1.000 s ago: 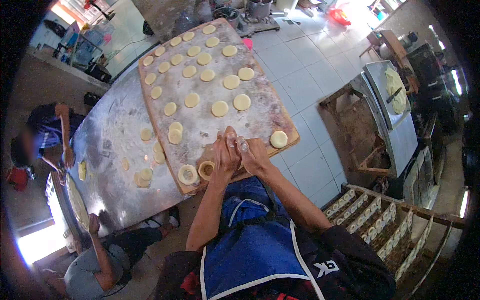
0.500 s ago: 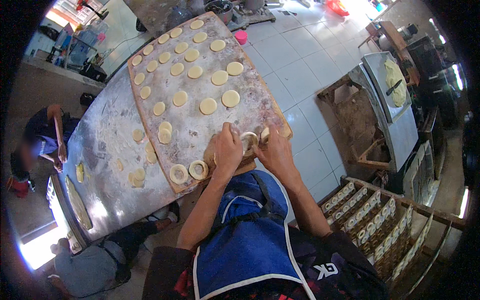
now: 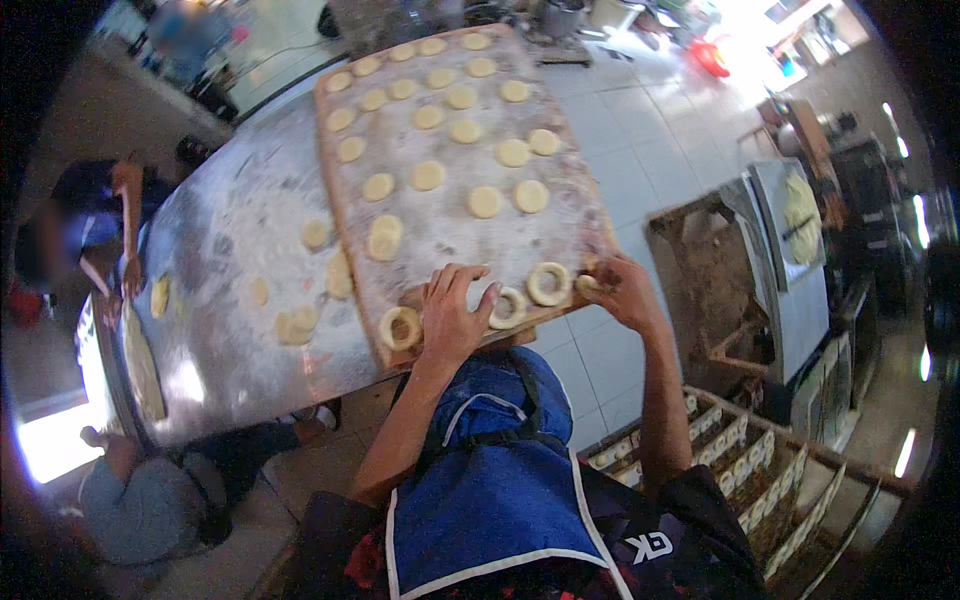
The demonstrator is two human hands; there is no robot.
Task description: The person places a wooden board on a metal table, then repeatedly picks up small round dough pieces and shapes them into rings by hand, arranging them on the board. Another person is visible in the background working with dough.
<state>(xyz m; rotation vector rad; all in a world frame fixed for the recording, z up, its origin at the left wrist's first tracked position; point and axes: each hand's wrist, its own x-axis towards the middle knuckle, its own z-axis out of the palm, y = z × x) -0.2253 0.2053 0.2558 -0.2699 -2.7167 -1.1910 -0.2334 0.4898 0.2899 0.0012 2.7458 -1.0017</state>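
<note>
Right hand (image 3: 628,291) now at board's edge (image 3: 592,188)

The discs (image 3: 531,197) are plain pale yellow, the rings (image 3: 549,284) cream. The board (image 3: 445,236) is greyish brown, mottled with white, its edge tan. The table (image 3: 230,200) is silver-grey with white blotches; the apron (image 3: 490,510) blue, trimmed white; the shirt (image 3: 690,530) black, marked red and white.

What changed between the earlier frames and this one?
The right hand moved right, away from the left hand it was against a second ago, and now touches a dough piece by the board's right edge. The left hand holds a white object. Two rings now show between them. The farther discs stayed put.
</note>
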